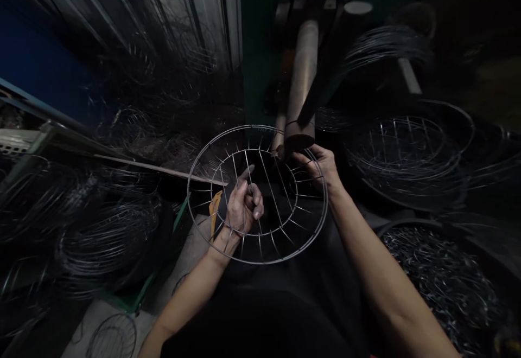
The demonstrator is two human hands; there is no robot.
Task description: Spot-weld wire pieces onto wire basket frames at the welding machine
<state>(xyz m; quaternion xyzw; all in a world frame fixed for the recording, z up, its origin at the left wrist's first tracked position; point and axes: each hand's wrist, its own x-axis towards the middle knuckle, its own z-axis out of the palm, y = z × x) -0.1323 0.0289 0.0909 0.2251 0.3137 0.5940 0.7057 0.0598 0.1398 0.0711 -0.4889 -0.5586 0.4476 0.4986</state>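
A round wire rack (264, 184), with an outer ring, an inner ring and thin cross wires, lies in front of me below the end of a metal cylinder (303, 87). My left hand (245, 206) is under the rack's inner ring, seen through its wires, with its fingers curled and touching the wires. Beside the cylinder's lower end, my right hand (319, 165) has its fingers bent at the rack's upper right edge. What its fingertips hold is hard to make out in the dark.
Wire rings (402, 146) are piled at the right, above a bin of small metal pieces (443, 276). More wire coils (106, 233) lie in a green-edged container at the left. A thin strip (163, 168) juts towards the rack.
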